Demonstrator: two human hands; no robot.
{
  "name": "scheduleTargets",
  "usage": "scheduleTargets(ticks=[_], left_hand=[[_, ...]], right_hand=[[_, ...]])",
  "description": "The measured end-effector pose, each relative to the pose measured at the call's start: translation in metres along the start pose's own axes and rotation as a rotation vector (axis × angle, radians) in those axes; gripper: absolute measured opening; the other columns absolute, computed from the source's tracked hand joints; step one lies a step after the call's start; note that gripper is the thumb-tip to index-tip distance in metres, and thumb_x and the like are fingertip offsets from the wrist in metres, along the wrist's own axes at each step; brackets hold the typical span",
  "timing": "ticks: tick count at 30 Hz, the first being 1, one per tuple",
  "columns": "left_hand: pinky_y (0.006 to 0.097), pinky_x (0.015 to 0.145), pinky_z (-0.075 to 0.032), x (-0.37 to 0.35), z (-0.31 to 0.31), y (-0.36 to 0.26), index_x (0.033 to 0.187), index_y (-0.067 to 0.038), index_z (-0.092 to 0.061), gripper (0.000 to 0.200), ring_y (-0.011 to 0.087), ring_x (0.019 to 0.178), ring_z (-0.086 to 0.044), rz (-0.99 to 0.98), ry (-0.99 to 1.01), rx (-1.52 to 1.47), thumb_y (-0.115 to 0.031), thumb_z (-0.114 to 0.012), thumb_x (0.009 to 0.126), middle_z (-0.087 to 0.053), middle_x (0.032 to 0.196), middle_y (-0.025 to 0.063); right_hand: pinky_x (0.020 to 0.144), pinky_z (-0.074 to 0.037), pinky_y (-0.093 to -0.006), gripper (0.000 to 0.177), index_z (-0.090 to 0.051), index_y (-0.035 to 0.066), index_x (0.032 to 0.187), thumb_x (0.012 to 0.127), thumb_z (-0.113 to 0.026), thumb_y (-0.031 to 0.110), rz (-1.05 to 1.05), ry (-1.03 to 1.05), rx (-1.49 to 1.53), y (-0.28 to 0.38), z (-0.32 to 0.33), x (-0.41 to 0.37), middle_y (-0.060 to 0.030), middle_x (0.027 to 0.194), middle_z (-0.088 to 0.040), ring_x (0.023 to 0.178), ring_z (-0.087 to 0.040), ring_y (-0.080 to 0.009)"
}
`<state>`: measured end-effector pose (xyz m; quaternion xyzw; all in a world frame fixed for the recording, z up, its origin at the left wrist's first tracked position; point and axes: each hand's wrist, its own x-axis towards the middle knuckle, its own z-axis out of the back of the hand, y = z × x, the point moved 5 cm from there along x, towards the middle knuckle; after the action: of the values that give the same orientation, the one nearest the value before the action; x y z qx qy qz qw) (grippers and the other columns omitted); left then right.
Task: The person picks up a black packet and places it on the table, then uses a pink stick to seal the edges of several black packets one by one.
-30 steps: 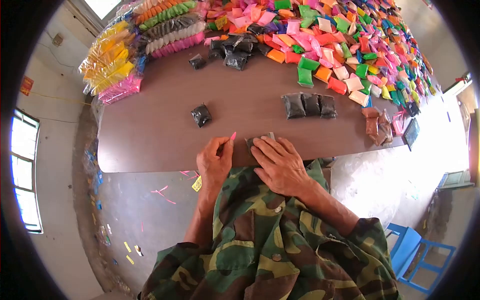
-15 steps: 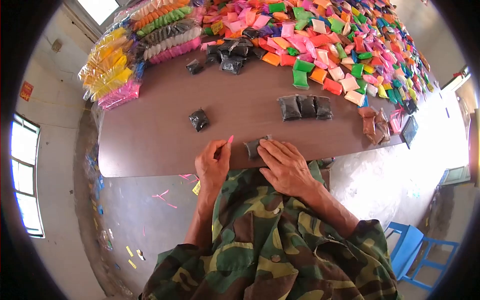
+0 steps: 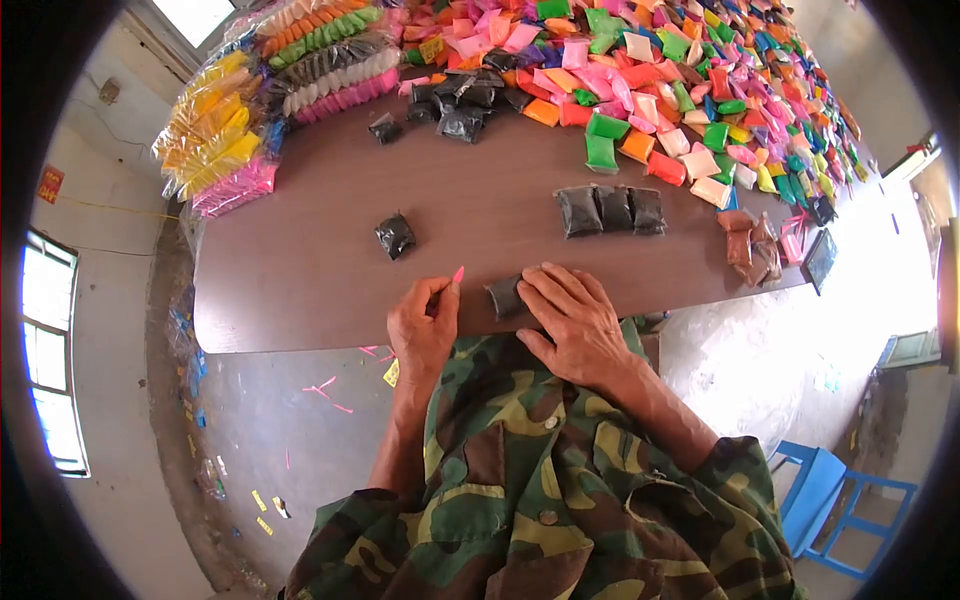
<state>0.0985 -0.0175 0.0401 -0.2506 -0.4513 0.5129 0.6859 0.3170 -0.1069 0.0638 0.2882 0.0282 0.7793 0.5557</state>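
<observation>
My left hand [image 3: 424,318] is closed in a pinch near the table's front edge, with the tip of a small pink strip [image 3: 459,273] sticking up from its fingers. My right hand [image 3: 570,318] lies flat over a small black packet [image 3: 504,297], fingers stretched out and covering its right part. Another black packet [image 3: 396,236] lies by itself beyond my left hand. Farther off to the right, three black packets [image 3: 611,211] sit side by side in a row.
A large heap of colourful packets [image 3: 690,90] covers the table's far right. Bagged rows of packets [image 3: 340,60] stand at the far left, near a black pile [image 3: 465,100]. Brown packets [image 3: 750,248] lie at the right edge. A blue stool [image 3: 835,500] stands on the floor.
My right hand has shifted slightly up, still flat on the black packet. My left hand keeps its pinch on the pink strip. The view has moved a little.
</observation>
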Motion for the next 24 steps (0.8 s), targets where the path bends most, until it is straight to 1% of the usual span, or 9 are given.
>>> scheduleTargets(ticks=[5,7,8,11,12,16,19,20,24], left_hand=[[0.0319,0.065,-0.055,-0.002,-0.003,0.003,0.104,-0.002,-0.079,0.01,0.0134,0.069,-0.068,0.004,-0.02,0.056,-0.012,-0.081,0.101,-0.074,0.08,0.0089],[0.0298,0.069,-0.055,-0.002,-0.003,0.002,0.107,-0.001,-0.081,0.015,0.0093,0.073,-0.066,0.008,-0.012,0.052,-0.015,-0.079,0.103,-0.077,0.084,0.0068],[0.0296,0.069,-0.055,-0.002,-0.002,0.002,0.107,-0.001,-0.08,0.016,0.0091,0.074,-0.066,0.004,-0.013,0.055,-0.016,-0.079,0.104,-0.077,0.083,0.0066],[0.0296,0.067,-0.054,-0.001,-0.003,0.005,0.104,-0.001,-0.079,0.016,0.0102,0.072,-0.066,0.007,-0.007,0.074,-0.017,-0.08,0.103,-0.075,0.081,0.0061],[0.0307,0.067,-0.055,-0.001,-0.001,0.003,0.103,-0.002,-0.079,0.015,0.0121,0.07,-0.068,0.007,-0.001,0.089,-0.016,-0.081,0.102,-0.076,0.081,0.0075],[0.0312,0.065,-0.054,-0.002,-0.001,0.002,0.102,-0.002,-0.079,0.014,0.0135,0.068,-0.067,-0.003,-0.009,0.048,-0.015,-0.082,0.101,-0.075,0.08,0.0091],[0.0283,0.066,-0.051,-0.001,-0.001,0.004,0.104,0.0,-0.079,0.016,0.0075,0.071,-0.062,0.008,-0.001,0.046,-0.017,-0.081,0.103,-0.072,0.078,0.0031],[0.0284,0.066,-0.052,-0.001,-0.001,0.0,0.105,-0.001,-0.079,0.015,0.0077,0.071,-0.062,0.01,0.019,0.045,-0.016,-0.081,0.103,-0.073,0.079,0.0034],[0.03,0.067,-0.053,-0.006,-0.013,-0.027,0.107,-0.002,-0.08,0.013,0.0096,0.073,-0.065,-0.045,0.107,0.027,-0.013,-0.081,0.102,-0.075,0.083,0.0059]], right_hand=[[0.11,-0.048,-0.0515,0.063,-0.071,0.008,0.139,0.083,-0.09,0.03,0.005,-0.069,0.035,0.014,0.01,0.013,-0.0109,0.148,-0.063,0.14,-0.059,-0.033],[0.104,-0.049,-0.0496,0.06,-0.072,0.01,0.136,0.083,-0.09,0.033,0.007,-0.066,0.036,0.019,0.005,0.022,-0.0092,0.143,-0.063,0.135,-0.06,-0.0314],[0.1,-0.047,-0.0489,0.049,-0.072,0.01,0.126,0.086,-0.086,0.036,0.048,-0.075,0.022,0.02,0.0,0.026,-0.0115,0.135,-0.063,0.129,-0.061,-0.0319],[0.1,-0.046,-0.0476,0.044,-0.073,0.011,0.124,0.087,-0.085,0.033,0.08,-0.051,-0.022,0.015,-0.012,0.018,-0.0091,0.131,-0.065,0.127,-0.061,-0.0299],[0.103,-0.045,-0.0475,0.035,-0.075,0.011,0.118,0.087,-0.082,0.026,0.068,-0.086,-0.016,0.014,-0.006,0.015,-0.0073,0.13,-0.067,0.128,-0.063,-0.0282],[0.111,-0.046,-0.0491,0.025,-0.079,0.009,0.11,0.085,-0.076,0.011,-0.004,-0.156,-0.073,-0.007,0.023,-0.01,-0.0081,0.129,-0.071,0.131,-0.066,-0.0285],[0.109,-0.049,-0.0487,0.028,-0.079,0.006,0.112,0.085,-0.074,0.003,-0.043,-0.155,-0.068,-0.028,0.043,-0.025,-0.0096,0.128,-0.072,0.13,-0.067,-0.0298],[0.106,-0.054,-0.0486,0.029,-0.078,0.003,0.112,0.085,-0.072,-0.003,-0.046,-0.154,-0.035,-0.033,0.046,-0.029,-0.0118,0.131,-0.072,0.132,-0.067,-0.0326],[0.112,-0.056,-0.0492,0.031,-0.077,0.002,0.115,0.085,-0.071,-0.004,-0.01,-0.124,0.091,-0.041,0.034,-0.038,-0.0142,0.136,-0.072,0.138,-0.065,-0.0358]])
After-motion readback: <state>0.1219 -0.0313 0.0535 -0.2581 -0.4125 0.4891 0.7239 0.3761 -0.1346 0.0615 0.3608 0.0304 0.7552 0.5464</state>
